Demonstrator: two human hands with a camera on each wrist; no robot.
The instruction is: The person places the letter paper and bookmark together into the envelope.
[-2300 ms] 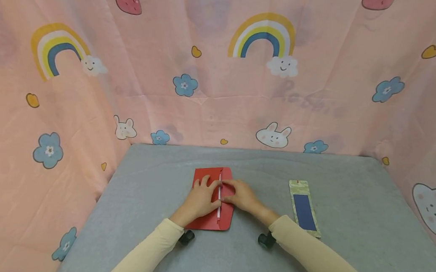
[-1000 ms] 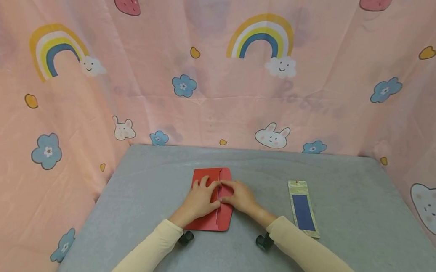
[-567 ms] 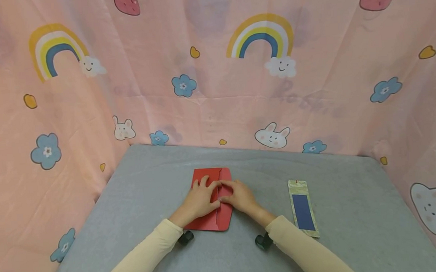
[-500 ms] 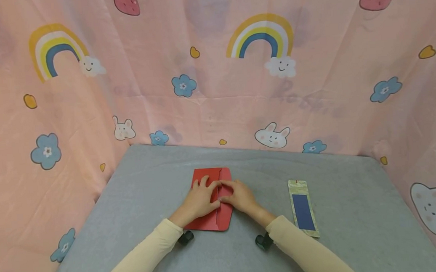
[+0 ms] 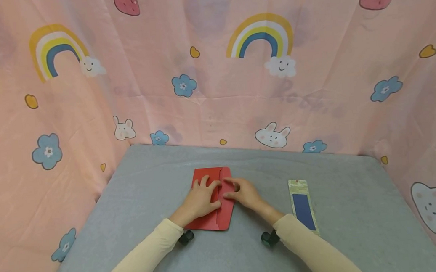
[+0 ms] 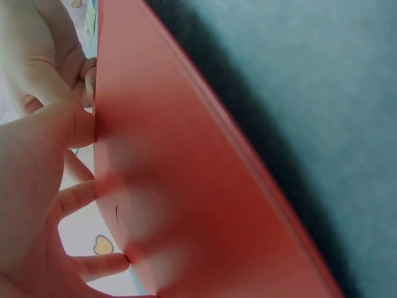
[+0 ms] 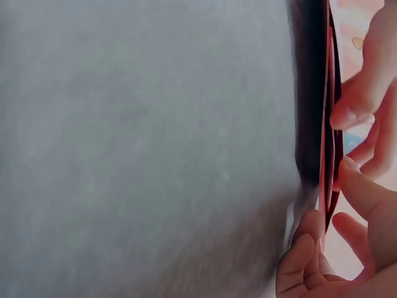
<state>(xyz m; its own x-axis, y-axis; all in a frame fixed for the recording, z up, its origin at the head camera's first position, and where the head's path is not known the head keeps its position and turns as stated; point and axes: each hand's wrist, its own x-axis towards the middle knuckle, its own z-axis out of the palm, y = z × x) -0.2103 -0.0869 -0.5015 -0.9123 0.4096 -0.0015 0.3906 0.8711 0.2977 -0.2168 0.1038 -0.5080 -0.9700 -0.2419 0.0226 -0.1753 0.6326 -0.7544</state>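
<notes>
Flat on the grey cloth-covered table (image 5: 352, 211) lies a rectangular red paper envelope (image 5: 211, 221), its long axis pointing away from the person. Along its right side runs a paler red flap (image 5: 226, 213) with rounded corners, folded outward. The left hand (image 5: 200, 199) rests on the envelope with its fingers spread wide — the thumb and index finger reach the seam beside the flap, while the other fingers fan across the darker red body. Opposite it, the right hand (image 5: 246, 193) touches the flap with thumb and index finger, their tips apart and nothing pinched between them; its remaining fingers curl loosely towards the envelope's outer edge. From the right wrist view the envelope shows edge-on, with a slim dark gap between its layers.

Well apart to the right lies a narrow yellow-green patterned strip with a dark blue panel (image 5: 303, 210) — its near end is partly hidden behind the right cream sleeve (image 5: 313, 247). Small black devices (image 5: 187, 237) sit under both wrists. Behind the table hangs a pink cloth (image 5: 224, 114) printed with rainbows, blue flowers, rabbits and strawberries.
</notes>
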